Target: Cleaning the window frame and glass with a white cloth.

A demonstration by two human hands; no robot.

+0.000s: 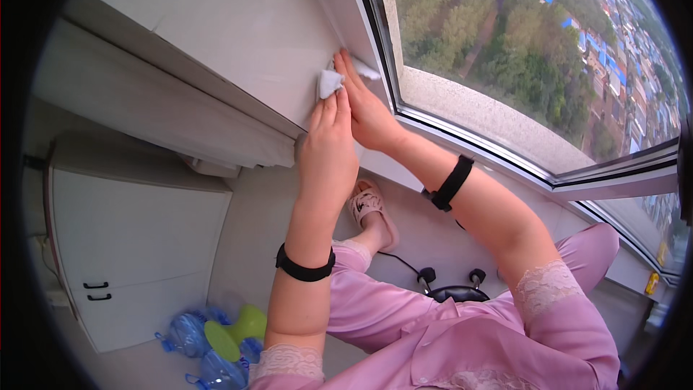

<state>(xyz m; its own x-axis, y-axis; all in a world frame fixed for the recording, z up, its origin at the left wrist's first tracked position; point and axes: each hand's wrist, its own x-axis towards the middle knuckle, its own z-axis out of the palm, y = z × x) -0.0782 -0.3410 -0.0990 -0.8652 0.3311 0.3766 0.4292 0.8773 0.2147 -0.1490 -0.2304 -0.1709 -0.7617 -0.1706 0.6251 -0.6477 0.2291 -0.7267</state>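
Note:
A folded white cloth or tissue (pixel 329 83) lies against a smooth white panel (pixel 254 38), close to the corner by the window frame. The fingertips of my left hand (pixel 329 141) hold it there. Flat along that corner, my right hand (pixel 365 111) presses on the same white material, a part of which sticks out past its far side. The two hands touch at the fingers, and the cloth's middle is hidden under them.
The window frame (pixel 476 141) runs to the right. On the left hangs a white curtain (pixel 162 103), above a white cabinet (pixel 141 233). Blue plastic bottles (pixel 187 333) and a green plastic object (pixel 238 330) stand at lower left. A wheeled black base (pixel 457 293) is below me.

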